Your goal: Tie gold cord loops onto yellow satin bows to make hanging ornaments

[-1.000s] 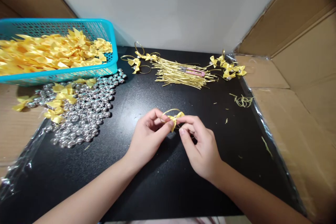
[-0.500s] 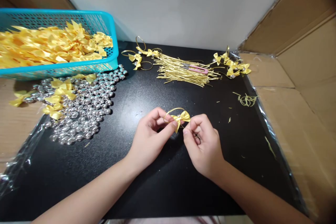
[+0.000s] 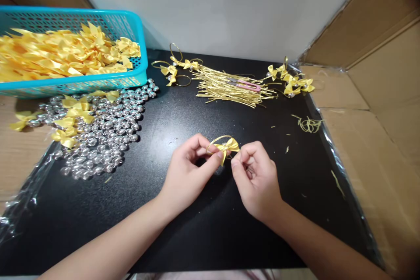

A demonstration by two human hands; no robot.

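Note:
Between thumb and fingers, my left hand [image 3: 194, 166] pinches a yellow ribbon bow [image 3: 228, 146] with a loop of gold cord [image 3: 219, 137] arching above it. To the right of the bow, my right hand [image 3: 257, 179] is closed, thumb against forefinger. A thin strand of the gold cord appears to run from under the bow into that pinch, though its end is hidden by the fingers. Both hands are above the black table [image 3: 210, 236], near its middle.
A turquoise basket [image 3: 138, 22] of yellow bows stands back left. Silver beads [image 3: 105, 140] with several bows lie before it. Behind my hands, pink-handled snips [image 3: 247, 85] rest on gold cords [image 3: 226, 96]. Finished-looking bow loops [image 3: 290, 83] and cord scraps [image 3: 308, 124] lie right.
My right hand has shifted slightly to the right, away from the bow, its fingers still pinched. My left hand keeps its hold on the bow almost unchanged.

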